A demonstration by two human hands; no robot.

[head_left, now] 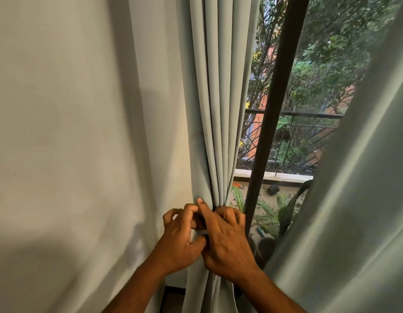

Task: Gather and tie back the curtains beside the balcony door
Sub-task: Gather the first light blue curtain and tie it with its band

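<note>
While my left hand point(180, 241) and right hand point(225, 240) curl tight round the gathered curtain point(216, 109) beside the pale wall point(71, 132), a dark door frame point(275, 105), balcony railing point(304, 114) and second curtain point(354, 199) stand rightward.

Lit by soft daylight through the glass point(309, 98) on the right, dimmer and warmer indoors. Broad, soft-edged shadows across the wall point(60, 132), darkest toward the lower left and along the edge of the gathered curtain point(218, 109). Folds clearly modelled by side light. No hard glare. Foliage outside slightly smeared (motion blur or softness, cannot tell which). Strong wide-angle bending at the edges: door frame point(275, 109) leaning, right curtain point(365, 199) slanting steeply. Both hands reasonably sharp at bottom centre.
</note>
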